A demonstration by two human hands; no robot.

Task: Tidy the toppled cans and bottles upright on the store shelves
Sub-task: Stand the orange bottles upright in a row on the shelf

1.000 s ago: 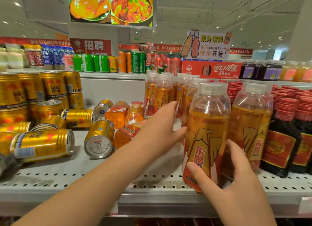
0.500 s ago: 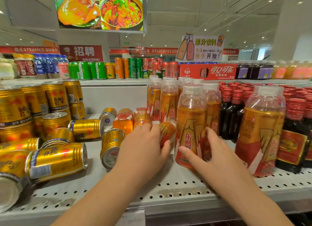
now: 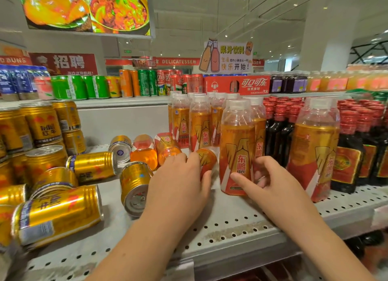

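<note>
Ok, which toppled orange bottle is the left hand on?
The rightmost toppled bottle, beside the front upright bottle; the left hand grips it, the other two lie further left.

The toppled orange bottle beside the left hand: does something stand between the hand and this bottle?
Nothing visible does. The left hand curls over the toppled bottle, fingers on top and thumb below. Only the upright bottle, held by the right hand, stands close on its right.
</note>
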